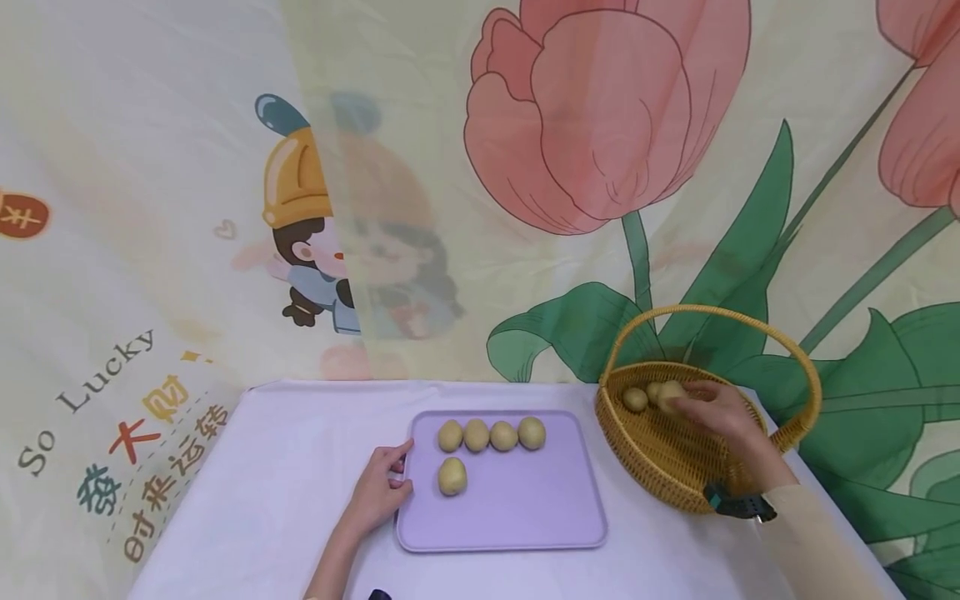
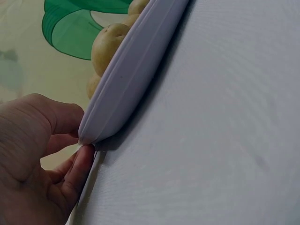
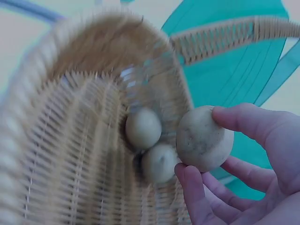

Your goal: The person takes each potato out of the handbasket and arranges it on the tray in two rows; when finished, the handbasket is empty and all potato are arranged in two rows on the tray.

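Note:
My right hand (image 1: 716, 410) pinches a potato (image 3: 204, 138) between thumb and fingertips, held over the wicker basket (image 1: 652, 462). Two more potatoes, one of them a round pale potato (image 3: 143, 128), lie inside the basket against its wall. My left hand (image 1: 378, 492) grips the left edge of the lilac tray (image 1: 525, 517), its thumb and fingers at the rim in the left wrist view. On the tray, several potatoes stand in a row along the back, among them an end potato (image 1: 532, 433). A single potato (image 1: 452, 477) sits in front of the row's left end.
The basket's tall arched handle (image 1: 712, 310) rises over its opening, right of the tray. A white cloth (image 1: 285, 500) covers the table. Behind it hangs a printed curtain (image 1: 420, 192) with tulips and a cartoon figure.

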`<state>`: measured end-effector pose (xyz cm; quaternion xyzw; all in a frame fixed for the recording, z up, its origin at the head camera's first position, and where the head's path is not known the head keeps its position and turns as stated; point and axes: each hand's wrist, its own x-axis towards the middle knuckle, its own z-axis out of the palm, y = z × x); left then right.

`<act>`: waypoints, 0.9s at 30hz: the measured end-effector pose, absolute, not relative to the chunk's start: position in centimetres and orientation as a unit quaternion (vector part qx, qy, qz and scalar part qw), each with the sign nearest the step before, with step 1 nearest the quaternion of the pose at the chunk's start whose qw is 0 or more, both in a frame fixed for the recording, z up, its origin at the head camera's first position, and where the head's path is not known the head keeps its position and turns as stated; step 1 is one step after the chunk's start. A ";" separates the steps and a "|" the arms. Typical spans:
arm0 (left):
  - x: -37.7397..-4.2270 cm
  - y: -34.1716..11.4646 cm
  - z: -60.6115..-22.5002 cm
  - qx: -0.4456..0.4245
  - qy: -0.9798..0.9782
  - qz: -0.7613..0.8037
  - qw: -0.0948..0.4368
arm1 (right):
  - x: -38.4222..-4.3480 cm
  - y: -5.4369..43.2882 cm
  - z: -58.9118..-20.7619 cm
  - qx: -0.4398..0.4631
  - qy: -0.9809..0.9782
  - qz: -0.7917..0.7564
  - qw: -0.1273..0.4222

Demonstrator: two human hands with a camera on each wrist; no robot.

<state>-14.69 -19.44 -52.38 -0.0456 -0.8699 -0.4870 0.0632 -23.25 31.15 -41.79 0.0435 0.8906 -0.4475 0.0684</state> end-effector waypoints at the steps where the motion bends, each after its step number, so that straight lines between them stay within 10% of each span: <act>1: -14.7 -19.4 -52.4 -0.046 -0.870 -0.487 0.064 | -23.1 30.8 -41.5 0.041 0.892 -0.445 0.064; 27: -14.9 -19.4 -52.8 -0.044 -0.873 -0.482 0.062 | -19.4 20.2 -41.8 0.001 0.851 -0.523 0.040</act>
